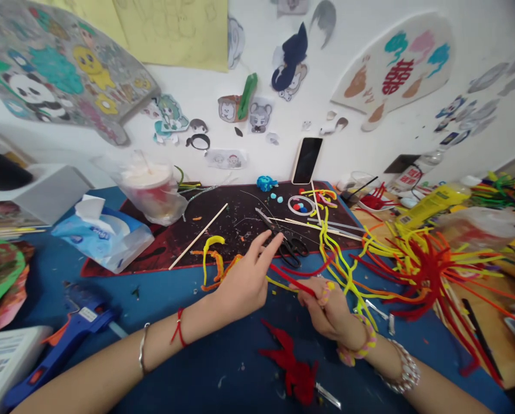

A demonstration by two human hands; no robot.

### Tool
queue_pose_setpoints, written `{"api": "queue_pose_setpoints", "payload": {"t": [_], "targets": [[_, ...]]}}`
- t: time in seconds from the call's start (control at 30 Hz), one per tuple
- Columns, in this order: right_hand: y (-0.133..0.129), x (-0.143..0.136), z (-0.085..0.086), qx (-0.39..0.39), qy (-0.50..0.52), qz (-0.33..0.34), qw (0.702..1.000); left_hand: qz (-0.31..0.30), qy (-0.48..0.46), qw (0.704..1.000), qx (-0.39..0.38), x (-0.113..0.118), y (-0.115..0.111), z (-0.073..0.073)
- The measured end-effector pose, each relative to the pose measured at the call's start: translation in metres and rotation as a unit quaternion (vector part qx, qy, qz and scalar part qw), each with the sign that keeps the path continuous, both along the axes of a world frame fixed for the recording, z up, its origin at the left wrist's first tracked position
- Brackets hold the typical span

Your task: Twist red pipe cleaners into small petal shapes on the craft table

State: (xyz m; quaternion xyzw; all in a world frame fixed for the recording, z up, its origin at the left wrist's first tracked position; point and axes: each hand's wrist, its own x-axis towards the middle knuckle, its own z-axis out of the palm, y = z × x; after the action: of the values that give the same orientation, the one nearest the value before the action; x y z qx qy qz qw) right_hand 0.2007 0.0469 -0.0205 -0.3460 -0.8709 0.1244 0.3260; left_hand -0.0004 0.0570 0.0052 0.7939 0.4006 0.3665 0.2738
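My right hand (326,307) is closed on a red pipe cleaner (296,282) that runs up and left toward my left hand (246,276). Two fingers of my left hand point up and right beside the black scissors (289,244); its other fingers curl near the stem's far end, and their grip is hidden. Below the hands, a red fuzzy shape (294,365) lies on the blue table cover (188,356). Yellow stems (348,270) stretch out beyond my right hand. A curled yellow and orange piece (214,259) rests left of my left hand.
A blue glue gun (74,328) and tissue pack (104,233) lie left, with a bagged cup (148,190) behind. A phone (308,161) leans on the wall. Bundled red and yellow stems (430,270) and a yellow bottle (434,204) are at the right. A wooden stick (199,236) lies on the dark mat.
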Motion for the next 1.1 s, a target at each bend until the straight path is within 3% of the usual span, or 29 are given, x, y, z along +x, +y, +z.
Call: {"api": "queue_pose_setpoints", "payload": {"t": [0.17,0.3,0.43,0.5,0.57,0.73,0.87,1.03,1.1], "targets": [[0.003,-0.004,0.002,-0.027,0.000,-0.045,0.999,0.001,-0.167,0.977,-0.130,0.000,0.000,0.008],[0.005,-0.007,0.001,-0.052,0.007,-0.083,0.995,-0.024,-0.339,0.894,-0.292,0.000,0.005,0.011],[0.008,-0.009,-0.005,-0.084,0.018,-0.102,0.991,-0.037,-0.456,0.812,-0.362,-0.004,0.009,0.010],[0.009,-0.009,-0.009,-0.085,0.014,-0.117,0.989,-0.039,-0.484,0.787,-0.381,-0.005,0.010,0.009],[0.010,-0.010,-0.012,-0.073,0.000,-0.129,0.989,-0.035,-0.490,0.784,-0.380,-0.006,0.010,0.009],[0.007,-0.014,-0.015,-0.079,-0.038,-0.094,0.992,0.029,-0.465,0.816,-0.340,-0.004,0.013,0.006],[0.003,-0.016,-0.006,-0.083,0.018,-0.087,0.993,0.109,-0.446,0.827,-0.324,-0.008,0.020,-0.004],[-0.001,-0.013,0.008,-0.093,0.061,0.067,0.992,0.166,-0.420,0.840,-0.302,-0.013,0.026,-0.015],[-0.002,-0.013,0.008,-0.092,0.052,0.094,0.990,0.168,-0.411,0.845,-0.299,-0.013,0.027,-0.015]]}}
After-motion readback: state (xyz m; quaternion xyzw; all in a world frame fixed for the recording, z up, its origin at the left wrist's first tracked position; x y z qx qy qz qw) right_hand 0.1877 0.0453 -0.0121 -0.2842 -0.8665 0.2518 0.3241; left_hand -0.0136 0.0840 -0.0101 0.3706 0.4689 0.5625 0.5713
